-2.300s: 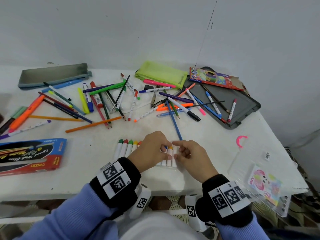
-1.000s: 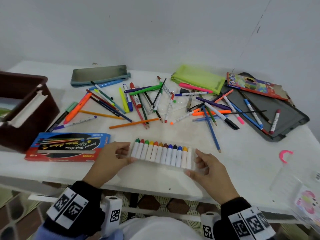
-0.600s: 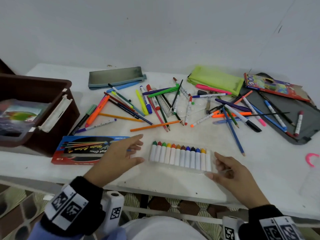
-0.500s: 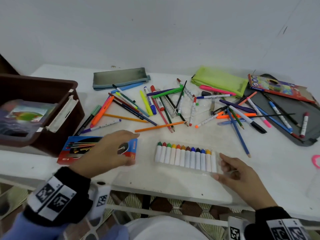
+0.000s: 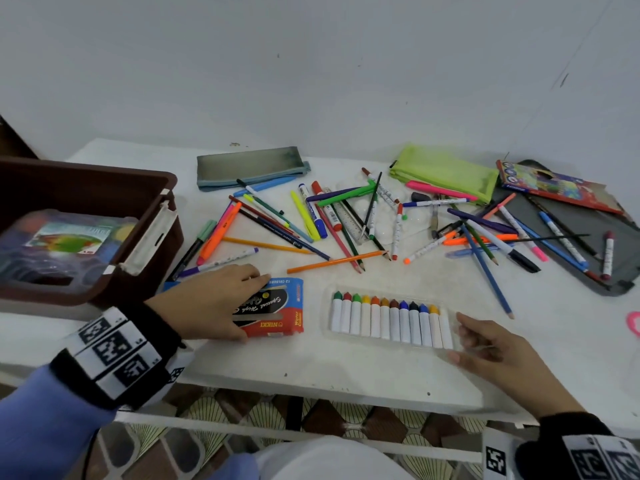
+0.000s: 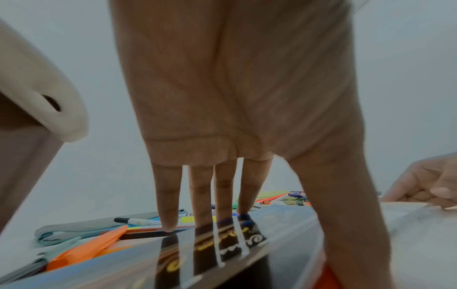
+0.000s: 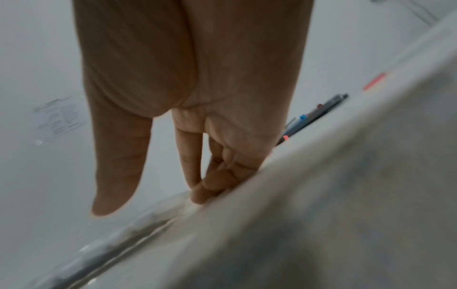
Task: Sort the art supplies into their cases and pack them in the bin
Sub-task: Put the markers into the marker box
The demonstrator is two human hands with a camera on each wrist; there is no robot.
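A clear tray of crayons (image 5: 388, 320) lies near the table's front edge. My right hand (image 5: 460, 337) rests at its right end, relaxed fingers (image 7: 210, 183) touching the tray's rim (image 7: 148, 219). To the tray's left lies a blue and red pencil box (image 5: 277, 306). My left hand (image 5: 242, 306) covers it, fingers (image 6: 205, 195) stretched over the box top (image 6: 222, 254) to the far edge and thumb against the near edge, holding it across its width. A brown bin (image 5: 166, 174) stands at the left with a clear case inside.
Loose pens and pencils (image 5: 346, 230) are strewn across the middle of the table. A grey pouch (image 5: 249, 164) and a green pouch (image 5: 446, 171) lie at the back. A dark open case (image 5: 571, 237) and a coloured-pencil box (image 5: 554, 185) sit at the right.
My left hand left the crayon tray's left end and moved left onto the pencil box. My right hand stayed at the tray's right end. The view swung left, showing the bin.
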